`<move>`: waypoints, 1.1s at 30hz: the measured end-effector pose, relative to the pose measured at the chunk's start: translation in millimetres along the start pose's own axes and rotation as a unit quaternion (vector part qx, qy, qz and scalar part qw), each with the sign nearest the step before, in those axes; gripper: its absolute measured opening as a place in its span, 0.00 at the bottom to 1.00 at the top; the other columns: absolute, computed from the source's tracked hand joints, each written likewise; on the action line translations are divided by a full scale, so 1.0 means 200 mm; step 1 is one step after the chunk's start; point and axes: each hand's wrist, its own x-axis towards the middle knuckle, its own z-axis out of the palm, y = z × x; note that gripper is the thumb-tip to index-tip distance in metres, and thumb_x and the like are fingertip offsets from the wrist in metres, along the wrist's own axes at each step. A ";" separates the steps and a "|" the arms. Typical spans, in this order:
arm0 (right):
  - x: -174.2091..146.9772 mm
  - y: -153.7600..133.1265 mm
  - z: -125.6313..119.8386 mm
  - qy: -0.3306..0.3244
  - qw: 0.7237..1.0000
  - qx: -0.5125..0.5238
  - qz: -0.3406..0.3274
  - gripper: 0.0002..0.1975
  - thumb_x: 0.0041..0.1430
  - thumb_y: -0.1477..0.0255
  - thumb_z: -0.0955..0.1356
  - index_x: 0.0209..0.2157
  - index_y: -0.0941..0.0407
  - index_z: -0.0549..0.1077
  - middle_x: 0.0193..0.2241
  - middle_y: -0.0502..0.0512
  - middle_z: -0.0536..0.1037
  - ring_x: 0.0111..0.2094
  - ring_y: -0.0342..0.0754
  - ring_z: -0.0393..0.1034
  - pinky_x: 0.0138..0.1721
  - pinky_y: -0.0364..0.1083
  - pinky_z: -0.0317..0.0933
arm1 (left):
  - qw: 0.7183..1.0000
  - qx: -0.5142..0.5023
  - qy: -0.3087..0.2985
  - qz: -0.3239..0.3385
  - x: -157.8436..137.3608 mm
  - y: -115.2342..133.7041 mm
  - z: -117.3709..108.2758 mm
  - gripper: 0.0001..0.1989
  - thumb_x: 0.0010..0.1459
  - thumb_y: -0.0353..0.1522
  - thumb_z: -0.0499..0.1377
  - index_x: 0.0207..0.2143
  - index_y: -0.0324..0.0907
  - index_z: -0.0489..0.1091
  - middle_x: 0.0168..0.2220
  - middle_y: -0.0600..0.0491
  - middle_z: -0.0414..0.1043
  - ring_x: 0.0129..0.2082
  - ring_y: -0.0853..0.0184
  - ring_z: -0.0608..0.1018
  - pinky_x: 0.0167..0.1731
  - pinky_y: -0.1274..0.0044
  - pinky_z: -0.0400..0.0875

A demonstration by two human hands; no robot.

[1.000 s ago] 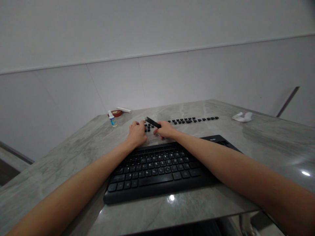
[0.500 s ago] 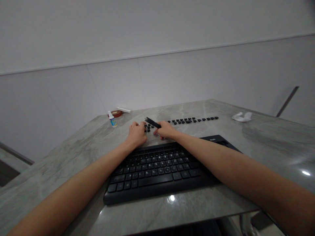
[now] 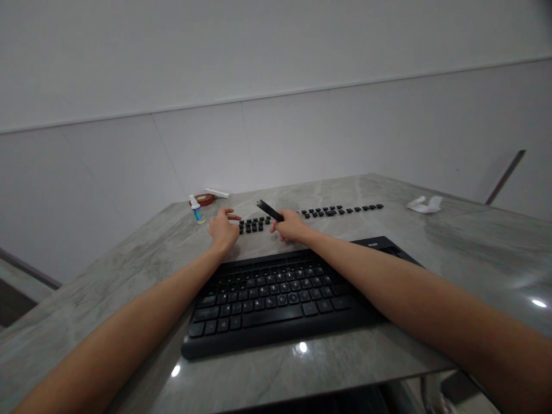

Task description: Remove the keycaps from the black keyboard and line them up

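Note:
My left hand [image 3: 223, 229] is at the left end of the loose black keycaps [image 3: 254, 224], its fingers apart, and I see nothing in it. The keycaps lie in short rows on the table. In my right hand [image 3: 291, 226] is a slim black stick-shaped tool [image 3: 269, 210], tilted up to the left above the keycaps; its lower end is hidden by the hand. Nearer to me lies a black keyboard [image 3: 276, 299]. Bare key sockets show in its upper rows, while the lower rows still carry their caps. My right forearm covers part of its right side.
A small white-capped spray bottle [image 3: 198, 210] stands at the back left, beside a reddish-brown round object [image 3: 206, 199] and a white strip [image 3: 217, 193]. More keycaps [image 3: 330, 213] run to the right. Crumpled white tissue [image 3: 425, 204] lies at the right on the grey marbled table [image 3: 466, 270].
My left hand has moved left along the keycaps, uncovering several of them, and its fingers have spread. My right hand has barely shifted, with the black tool's upper end tilted slightly higher.

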 end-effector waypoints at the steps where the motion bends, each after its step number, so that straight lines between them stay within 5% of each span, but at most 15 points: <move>1: 0.00 0.00 0.00 0.002 1.000 0.002 -0.001 0.09 0.49 0.80 0.64 0.33 0.59 0.73 0.29 0.53 0.79 0.16 0.39 0.67 0.14 0.37 0.56 | 1.000 0.004 -0.003 0.002 0.00 0.00 0.00 0.28 0.47 0.19 0.51 0.52 0.41 0.62 0.44 0.51 0.77 0.49 0.57 0.71 0.43 0.68 0.62; 13: -0.01 -0.02 0.00 -0.002 1.000 0.008 0.009 0.10 0.50 0.81 0.64 0.34 0.59 0.73 0.31 0.52 0.79 0.14 0.37 0.65 0.14 0.36 0.55 | 0.985 0.077 -0.057 0.146 -0.05 0.03 0.06 0.24 0.48 0.20 0.52 0.48 0.44 0.69 0.42 0.51 0.77 0.48 0.53 0.67 0.45 0.63 0.60; 33: -0.02 -0.03 -0.01 -0.001 1.000 0.003 0.012 0.10 0.49 0.81 0.65 0.35 0.59 0.73 0.30 0.52 0.79 0.14 0.37 0.65 0.13 0.36 0.54 | 0.972 0.111 -0.097 0.183 -0.06 0.05 0.06 0.27 0.48 0.22 0.53 0.53 0.42 0.65 0.44 0.49 0.76 0.50 0.52 0.65 0.46 0.62 0.59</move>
